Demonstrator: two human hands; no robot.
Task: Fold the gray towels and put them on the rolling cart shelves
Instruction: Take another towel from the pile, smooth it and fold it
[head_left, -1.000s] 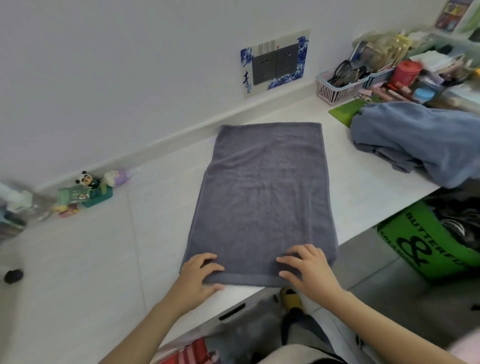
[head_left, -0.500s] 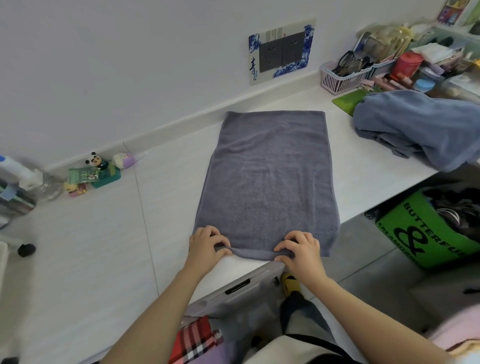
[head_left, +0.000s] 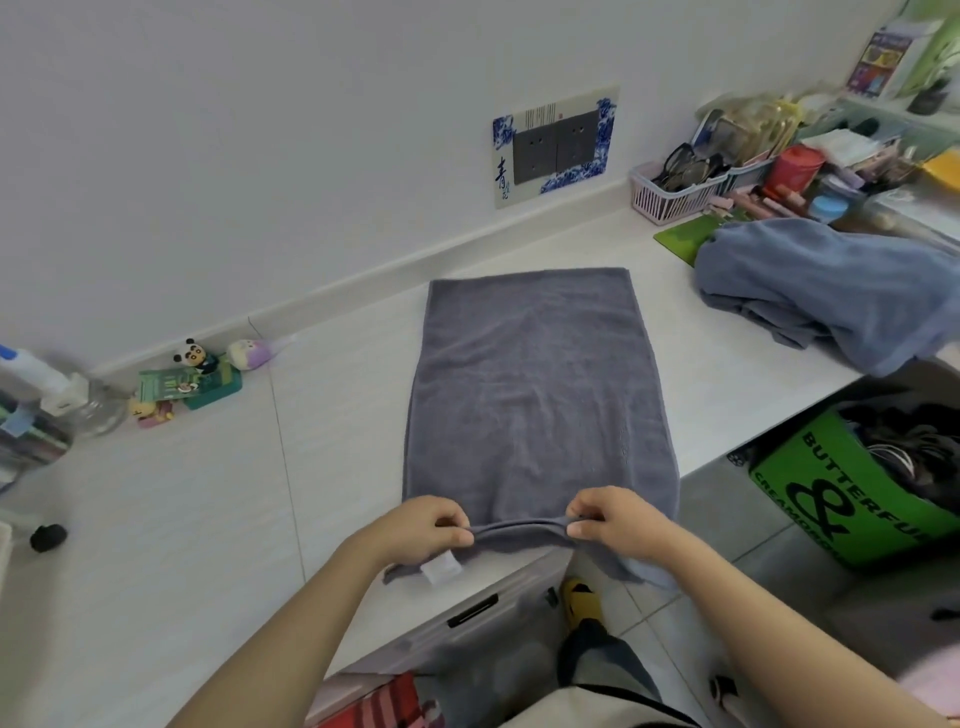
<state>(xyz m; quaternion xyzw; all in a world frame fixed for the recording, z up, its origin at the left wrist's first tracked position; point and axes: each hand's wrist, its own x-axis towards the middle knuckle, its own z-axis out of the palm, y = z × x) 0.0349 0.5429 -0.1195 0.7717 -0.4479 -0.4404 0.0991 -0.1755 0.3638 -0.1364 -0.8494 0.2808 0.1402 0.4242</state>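
A gray towel lies flat and lengthwise on the white counter, folded into a long strip that runs away from me. My left hand and my right hand each pinch its near edge, which is lifted a little off the counter. A white label hangs below the left hand. A second, bluish-gray towel lies crumpled on the counter at the right. No rolling cart shows in view.
A pink basket and clutter fill the back right corner. Small toy figures stand by the wall at the left, with a bottle further left. A green box sits on the floor below the counter's right edge.
My hands went from lying flat on the towel's near end to pinching its edge, and that edge has risen off the counter. The label has come into view.
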